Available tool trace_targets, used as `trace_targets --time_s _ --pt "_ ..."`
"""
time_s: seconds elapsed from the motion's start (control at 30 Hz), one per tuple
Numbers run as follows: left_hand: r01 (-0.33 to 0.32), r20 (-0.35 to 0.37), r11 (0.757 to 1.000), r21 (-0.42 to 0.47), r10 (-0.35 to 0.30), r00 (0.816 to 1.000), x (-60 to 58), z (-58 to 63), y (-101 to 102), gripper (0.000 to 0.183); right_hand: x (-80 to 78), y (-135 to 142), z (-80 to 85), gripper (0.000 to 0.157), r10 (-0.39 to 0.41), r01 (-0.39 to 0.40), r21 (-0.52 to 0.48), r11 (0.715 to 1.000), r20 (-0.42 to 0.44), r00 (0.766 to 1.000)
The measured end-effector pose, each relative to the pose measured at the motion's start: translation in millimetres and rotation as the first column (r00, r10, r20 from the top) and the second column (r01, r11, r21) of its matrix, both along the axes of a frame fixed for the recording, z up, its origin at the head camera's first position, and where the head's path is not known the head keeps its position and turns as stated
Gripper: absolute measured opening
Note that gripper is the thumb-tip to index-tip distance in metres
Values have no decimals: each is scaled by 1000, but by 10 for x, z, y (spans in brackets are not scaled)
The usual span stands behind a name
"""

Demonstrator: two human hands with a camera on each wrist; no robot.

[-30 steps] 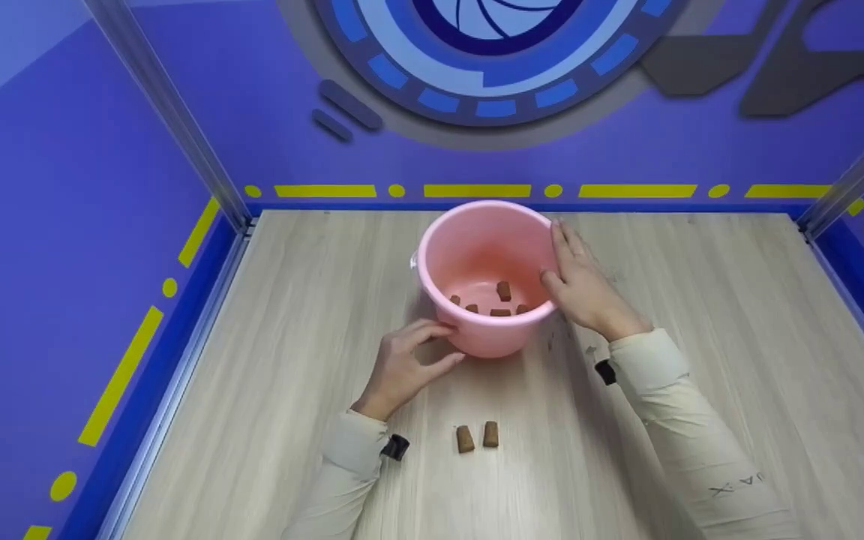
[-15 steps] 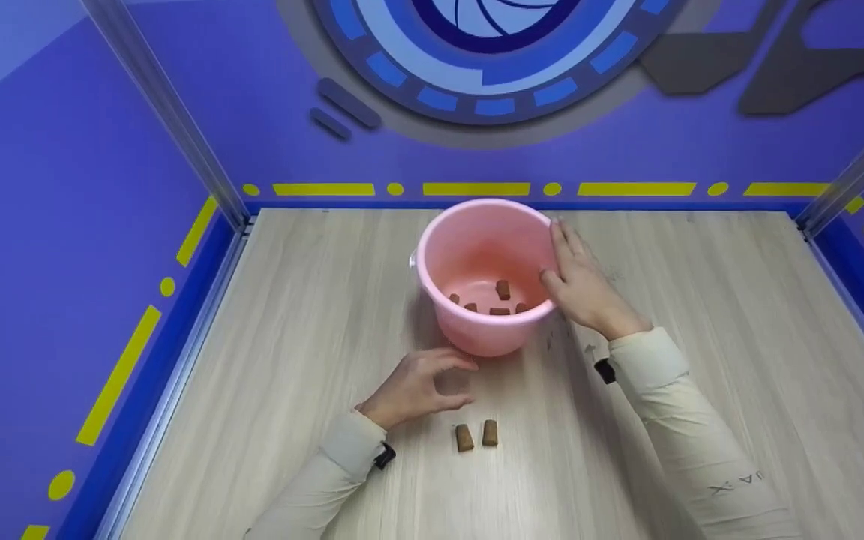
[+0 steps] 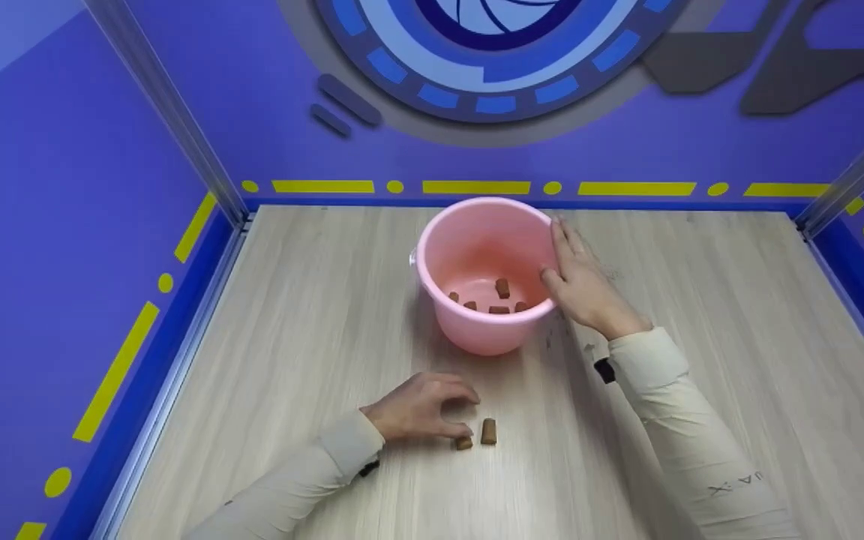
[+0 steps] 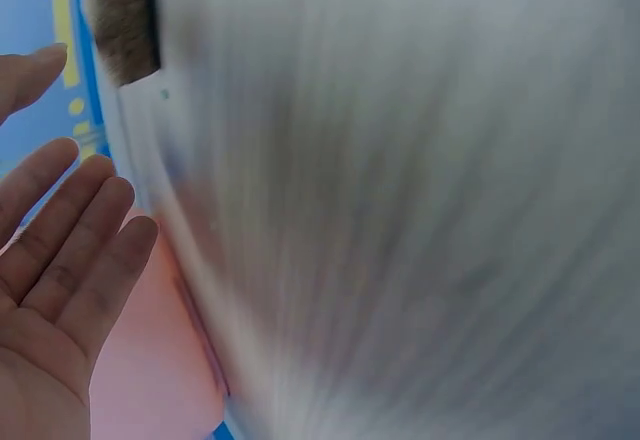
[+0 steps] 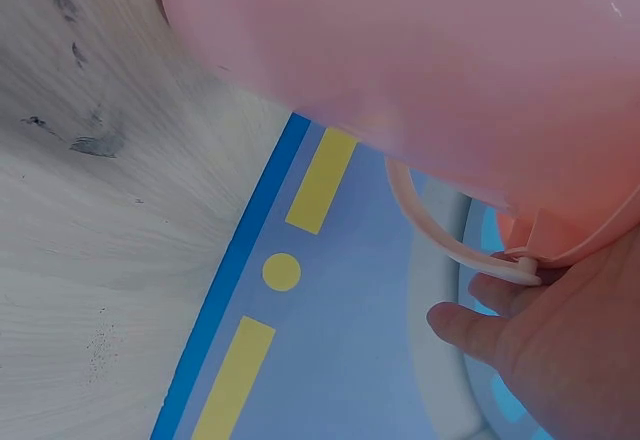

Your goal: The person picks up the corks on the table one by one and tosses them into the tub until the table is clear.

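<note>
A pink bucket (image 3: pixel 484 334) stands upright with several brown corks (image 3: pixel 502 288) lying at its bottom. My right hand (image 3: pixel 589 289) grips its right rim, thumb over the inner side and fingers along the outside. In the right wrist view, that hand (image 5: pixel 580 350) is beside the bucket's handle (image 5: pixel 440 235) joint. My left hand (image 3: pixel 424 409) is spread over two loose corks in front of the bucket. Its thumb overlaps the left cork (image 3: pixel 463 444), while the right cork (image 3: pixel 489 431) lies just past the fingertips. The left wrist view has one cork (image 4: pixel 125 30) beyond the thumb.
The wood-grain table (image 3: pixel 312 300) is bounded by a blue back wall (image 3: pixel 252 150) and blue side walls with yellow markings. A metal profile (image 3: pixel 177 352) runs along the left edge. The bucket stands near the back wall.
My left hand has left the bucket's lower front and come down toward me to the two loose corks. The right hand and the bucket have stayed in place.
</note>
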State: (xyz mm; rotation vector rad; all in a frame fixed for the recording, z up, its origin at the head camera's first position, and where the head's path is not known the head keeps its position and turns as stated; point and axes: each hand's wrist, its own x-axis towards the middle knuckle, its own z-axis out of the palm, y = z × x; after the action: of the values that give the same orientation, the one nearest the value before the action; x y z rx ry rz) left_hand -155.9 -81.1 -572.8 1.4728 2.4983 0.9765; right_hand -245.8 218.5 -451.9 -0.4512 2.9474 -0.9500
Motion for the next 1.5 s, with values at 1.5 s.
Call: trace_targets --time_s 1.5 --pt "73 -118 997 -32 -76 990 155 -52 25 18 -6 8 -6 77 0 0 -13 1000 -9 1000"
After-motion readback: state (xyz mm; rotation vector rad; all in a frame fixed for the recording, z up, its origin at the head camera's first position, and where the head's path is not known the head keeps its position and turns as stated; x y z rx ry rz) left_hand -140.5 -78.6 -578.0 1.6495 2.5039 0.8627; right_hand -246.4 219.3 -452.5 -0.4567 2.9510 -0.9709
